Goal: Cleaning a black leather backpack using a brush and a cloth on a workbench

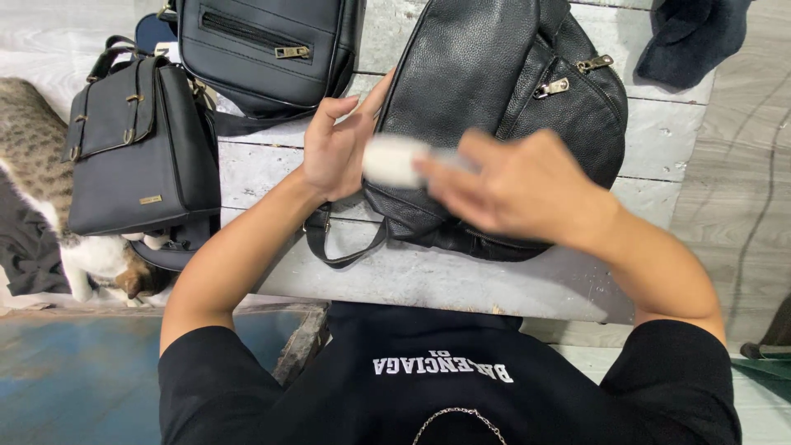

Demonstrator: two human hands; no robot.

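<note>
Bag position: the black leather backpack (pixel 503 107) lies flat on the pale plank tabletop (pixel 461 280), right in the middle, straight ahead of the person.
Long axis: it runs near-to-far, tilting a little toward the far right, with the zip pocket on its right side.
Left hand (pixel 334 148): up on edge against the backpack's left flank, fingers loosely curled, thumb pointing far; it steadies the bag and grips nothing.
Right hand (pixel 511 185): blurred, sweeping over the near part of the backpack, fingers closed on a small white pad or cloth (pixel 394 161).
Nearer hand: the right one sits over the leather itself; the left only touches the edge.
White pad: it lies between the two hands, at the backpack's near-left corner; whether it touches the leather I cannot tell through the blur.
Backpack look: pebbled black leather, soft and slumped, brass zip pulls (pixel 574 74), a loose strap (pixel 342 247) looping near-left.
Around it: a flap satchel (pixel 136 148) at left, another zipped black bag (pixel 264 49) far left, dark blue cloth (pixel 688 37) far right, a tabby cat (pixel 49 189) beside the tabletop at left.
</note>
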